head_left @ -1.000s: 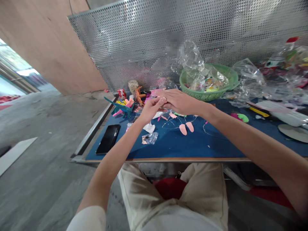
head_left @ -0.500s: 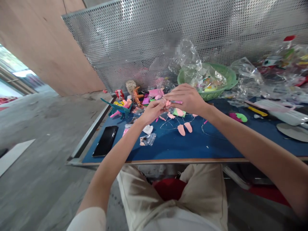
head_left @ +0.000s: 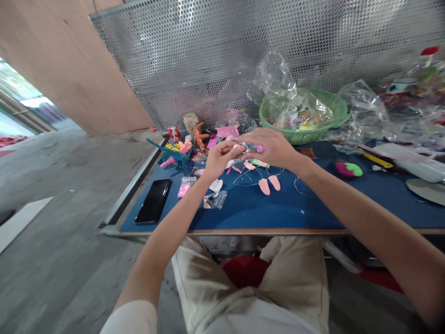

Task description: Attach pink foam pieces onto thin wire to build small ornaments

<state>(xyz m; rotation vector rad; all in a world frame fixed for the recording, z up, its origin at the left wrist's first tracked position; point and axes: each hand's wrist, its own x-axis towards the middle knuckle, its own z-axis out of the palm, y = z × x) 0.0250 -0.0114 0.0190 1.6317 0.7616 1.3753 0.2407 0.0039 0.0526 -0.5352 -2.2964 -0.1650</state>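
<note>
My left hand (head_left: 221,160) is closed, thumb and fingers pinched at a small pink lump (head_left: 238,147) that looks like modelling clay. Right beside it, my right hand (head_left: 271,146) is curled palm down around a small clear plastic bag (head_left: 249,147) with a purple-pink bit showing at its end. The fingers hide part of both. Under and in front of the hands lie thin clear loops of thread or wire and flat pink oval pieces (head_left: 264,186). A small bag of pink material (head_left: 187,186) and another clear bag (head_left: 215,200) lie near my left forearm.
A black phone (head_left: 153,202) lies at the blue table's left. Behind it stand a teal dinosaur figure (head_left: 179,157) and an orange figure (head_left: 200,135). A green basket (head_left: 306,135) holds plastic wrapping. Rightward are a magenta-green lump (head_left: 348,170), a yellow-handled cutter (head_left: 378,160) and crumpled plastic. Perforated metal mesh (head_left: 208,55) closes the back.
The clear plastic now shows between my hands, where a pink piece with a purple end showed before. My hands have shifted slightly and the view has moved a little.
</note>
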